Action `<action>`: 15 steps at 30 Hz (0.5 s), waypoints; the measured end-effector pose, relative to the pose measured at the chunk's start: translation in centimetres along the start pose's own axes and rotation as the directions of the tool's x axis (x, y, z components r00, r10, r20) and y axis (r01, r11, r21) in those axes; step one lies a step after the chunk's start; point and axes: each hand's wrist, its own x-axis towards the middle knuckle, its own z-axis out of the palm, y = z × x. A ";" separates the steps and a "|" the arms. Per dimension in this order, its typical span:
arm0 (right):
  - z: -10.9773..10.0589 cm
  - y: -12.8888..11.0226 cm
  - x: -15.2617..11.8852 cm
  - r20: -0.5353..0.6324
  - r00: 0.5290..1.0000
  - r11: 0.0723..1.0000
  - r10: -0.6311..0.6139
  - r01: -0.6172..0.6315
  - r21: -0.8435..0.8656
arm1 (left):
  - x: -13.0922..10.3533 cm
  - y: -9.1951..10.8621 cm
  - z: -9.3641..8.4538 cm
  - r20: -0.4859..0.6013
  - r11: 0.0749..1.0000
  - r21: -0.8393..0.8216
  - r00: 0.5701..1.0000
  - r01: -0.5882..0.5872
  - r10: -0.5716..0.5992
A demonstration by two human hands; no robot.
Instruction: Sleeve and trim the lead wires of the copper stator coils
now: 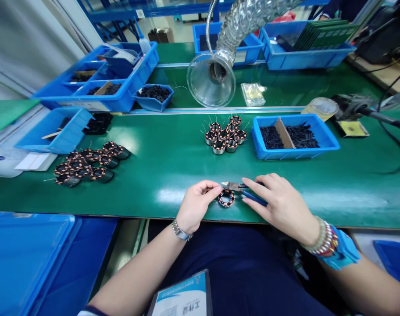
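Note:
A ring-shaped motor stator (226, 198) with copper windings lies on the green bench near its front edge. My right hand (280, 204) holds blue-handled wire cutters (234, 186), whose jaws lie just above the stator and point left. Thumb and forefinger of my left hand (200, 199) are pinched together at the stator's upper left, close to the cutter tips. What they pinch is too small to make out. Beyond my hands stands a group of similar stators (224, 135) with thin wires sticking up.
More stators (88, 162) are grouped at the left. A blue box (295, 153) at right holds short black pieces in two compartments. A fume funnel (211, 81) hangs over the back. Blue bins (121, 103) stand back left, and a soldering iron (367, 109) rests far right.

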 end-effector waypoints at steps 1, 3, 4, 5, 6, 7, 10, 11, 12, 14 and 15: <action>0.0 -0.1 0.0 -0.002 1.000 1.000 -0.005 0.005 0.000 | 0.0 0.0 0.0 -0.004 1.000 0.000 1.000 -0.004 0.004; 0.0 -0.1 0.0 -0.004 1.000 1.000 -0.011 0.011 -0.004 | 0.0 -0.1 0.1 -0.009 1.000 0.000 1.000 -0.009 0.009; -0.1 -0.1 0.0 -0.003 1.000 1.000 -0.012 0.012 -0.007 | 0.0 -0.1 0.1 -0.011 1.000 -0.001 1.000 -0.011 0.010; -0.1 -0.1 0.0 -0.001 1.000 1.000 -0.012 0.012 -0.010 | 0.1 -0.2 0.1 -0.011 1.000 -0.003 1.000 -0.012 0.012; -0.1 -0.1 0.0 0.001 1.000 1.000 -0.011 0.011 -0.012 | 0.1 -0.2 0.1 -0.012 1.000 -0.004 1.000 -0.014 0.014; -0.1 -0.1 0.0 0.003 1.000 1.000 -0.010 0.010 -0.013 | 0.1 -0.2 0.1 -0.013 1.000 -0.005 1.000 -0.016 0.015; -0.1 -0.1 0.0 0.003 1.000 1.000 -0.007 0.007 -0.016 | 0.0 -0.3 0.0 -0.016 1.000 -0.002 1.000 -0.021 0.021; -0.1 -0.1 0.0 0.001 1.000 1.000 -0.007 0.007 -0.015 | 0.0 -0.3 0.0 -0.016 1.000 0.000 1.000 -0.022 0.022; -0.1 -0.1 0.0 0.000 1.000 1.000 -0.008 0.008 -0.014 | 0.0 -0.3 0.0 -0.016 1.000 0.002 1.000 -0.023 0.023; 0.0 -0.2 0.0 -0.001 1.000 1.000 -0.010 0.010 -0.010 | 0.0 -0.4 0.1 -0.014 1.000 0.006 1.000 -0.025 0.026; 0.0 -0.3 0.0 0.000 1.000 1.000 -0.014 0.014 -0.007 | 0.1 -0.4 0.1 -0.013 1.000 0.010 1.000 -0.028 0.028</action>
